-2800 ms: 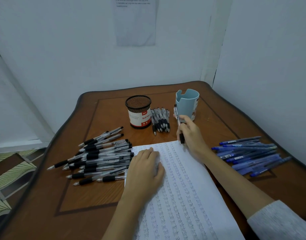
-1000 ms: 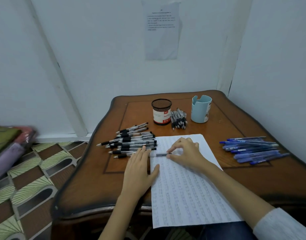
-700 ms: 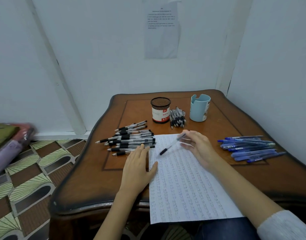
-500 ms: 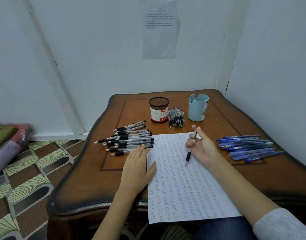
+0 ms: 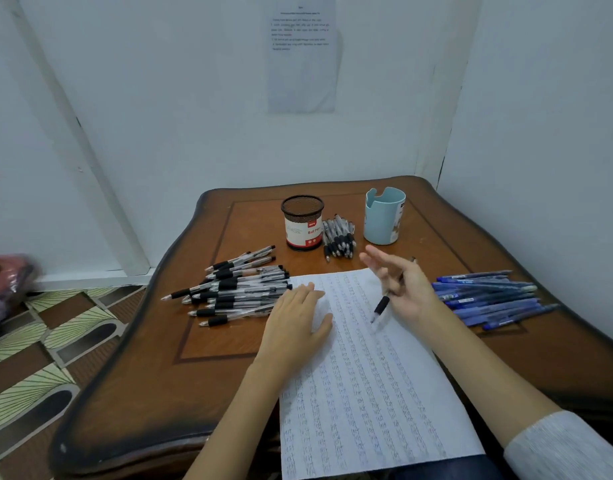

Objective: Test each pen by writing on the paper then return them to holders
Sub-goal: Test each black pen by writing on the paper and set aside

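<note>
White-walled corner, tabletop (image 5: 201, 375). Your left hand (image 5: 298, 323) lies flat on the paper (image 5: 367, 393), fingers together, prob. pinning it for writing. Your right hand (image 5: 407, 289) pinches 1 pen (image 5: 381, 304), upper fingers spread, tip just above paper. 1 sheet, 2 holders (mesh holder (image 5: 303, 223), blue holder (image 5: 384, 216)), 3 pen lots: black pile (image 5: 235, 289), small bundle (image 5: 338, 237), blue pile (image 5: 488, 296)
</note>
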Demonstrator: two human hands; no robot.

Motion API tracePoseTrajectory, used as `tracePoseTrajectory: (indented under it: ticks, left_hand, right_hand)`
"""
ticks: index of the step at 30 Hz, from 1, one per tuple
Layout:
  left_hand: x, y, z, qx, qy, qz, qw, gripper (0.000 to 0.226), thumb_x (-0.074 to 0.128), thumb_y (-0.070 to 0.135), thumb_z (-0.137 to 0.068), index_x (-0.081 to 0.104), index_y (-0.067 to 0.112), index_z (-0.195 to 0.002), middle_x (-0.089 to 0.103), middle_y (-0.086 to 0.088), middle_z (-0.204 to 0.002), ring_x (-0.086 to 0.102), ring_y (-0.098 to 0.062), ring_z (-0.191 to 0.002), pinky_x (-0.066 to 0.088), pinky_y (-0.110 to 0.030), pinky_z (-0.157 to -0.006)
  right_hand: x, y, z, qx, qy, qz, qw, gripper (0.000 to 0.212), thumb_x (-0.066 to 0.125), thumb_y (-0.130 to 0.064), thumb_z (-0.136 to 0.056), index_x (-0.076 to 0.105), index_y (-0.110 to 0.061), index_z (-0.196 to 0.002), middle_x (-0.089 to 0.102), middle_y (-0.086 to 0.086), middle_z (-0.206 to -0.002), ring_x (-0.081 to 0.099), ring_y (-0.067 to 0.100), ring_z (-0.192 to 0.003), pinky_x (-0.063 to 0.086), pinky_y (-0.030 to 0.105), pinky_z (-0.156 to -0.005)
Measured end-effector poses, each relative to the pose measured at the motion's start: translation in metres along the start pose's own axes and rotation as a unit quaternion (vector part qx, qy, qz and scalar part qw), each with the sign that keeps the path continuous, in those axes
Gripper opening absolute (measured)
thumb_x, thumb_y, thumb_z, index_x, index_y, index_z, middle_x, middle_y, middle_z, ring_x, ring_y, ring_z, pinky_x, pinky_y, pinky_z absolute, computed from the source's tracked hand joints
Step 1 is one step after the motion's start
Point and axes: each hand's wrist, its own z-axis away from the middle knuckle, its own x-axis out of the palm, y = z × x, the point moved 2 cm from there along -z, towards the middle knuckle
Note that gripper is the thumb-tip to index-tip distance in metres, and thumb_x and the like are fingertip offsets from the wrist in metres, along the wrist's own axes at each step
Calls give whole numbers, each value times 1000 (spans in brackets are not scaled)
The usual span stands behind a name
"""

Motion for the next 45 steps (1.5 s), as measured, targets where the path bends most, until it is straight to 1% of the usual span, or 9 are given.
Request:
tracePoseTrajectory:
  ticks: [3,7,12,15,19,24,31,36,45]
  left_hand:
    - [6,2,-15,11,-16,7,1000,48,41,41,-99,39,22,-143,33,3,-154,26,-10,-141,14,-25,-115]
    - [14,3,-35,26,-43,16,999,47,40,40,-100,39,22,-143,34,5,-152,26,-9,-140,15,-24,-114]
    - [28,6,-54,79,-104,35,991,50,38,39,-101,32,23,-148,23,3,-158,15,-11,-146,10,-28,-118]
    - [34,6,-61,111,-122,47,985,47,36,36,-102,35,23,-146,27,5,-156,20,-9,-143,13,-26,-116]
    - [36,0,-64,129,-91,68,985,43,36,38,-99,46,24,-138,39,11,-145,31,-4,-133,17,-16,-105]
    - [40,-3,-64,141,-78,77,984,40,39,40,-100,45,26,-138,38,15,-144,29,1,-131,15,-11,-101]
    - [45,-6,-64,123,-98,86,984,43,37,45,-100,39,32,-141,26,17,-154,17,0,-141,10,-17,-110]
    - [45,-6,-66,121,-104,87,983,43,37,45,-99,38,33,-140,26,17,-154,17,1,-141,11,-18,-111]
    - [44,-6,-66,121,-117,79,983,43,36,46,-100,37,33,-141,24,17,-155,16,0,-142,12,-21,-113]
  right_hand:
    - [-3,-1,-10,36,-20,-45,998,38,39,-23,-100,66,2,-110,71,18,-105,65,14,-67,49,16,-51]
    - [-9,-3,-26,46,20,0,999,56,36,-49,-100,67,-3,-89,56,6,-60,45,9,-45,31,15,-36]
    - [-9,-6,-44,-16,51,110,992,23,72,-27,-82,61,-8,-80,52,0,-56,38,4,-41,30,12,-37]
    - [-6,-9,-53,-61,59,206,975,35,57,-40,-93,52,-9,-77,53,3,-52,36,6,-36,23,15,-34]
    - [-4,-14,-63,-129,75,291,945,45,51,-45,-95,62,-3,-82,61,8,-58,49,9,-40,40,17,-38]
    - [-3,-17,-73,-162,87,401,897,43,77,-37,-78,50,-10,-58,55,6,-47,41,11,-34,34,19,-35]
    - [-5,-13,-76,-282,96,480,825,43,70,-28,-86,47,-8,-56,55,11,-47,47,7,-31,37,16,-35]
    - [-11,-14,-81,-276,83,503,815,41,59,4,-85,38,-12,-53,39,7,-51,59,13,-40,36,16,-37]
    - [-12,-12,-86,-265,56,489,829,38,58,5,-85,39,-10,-56,41,4,-50,59,13,-42,39,15,-40]
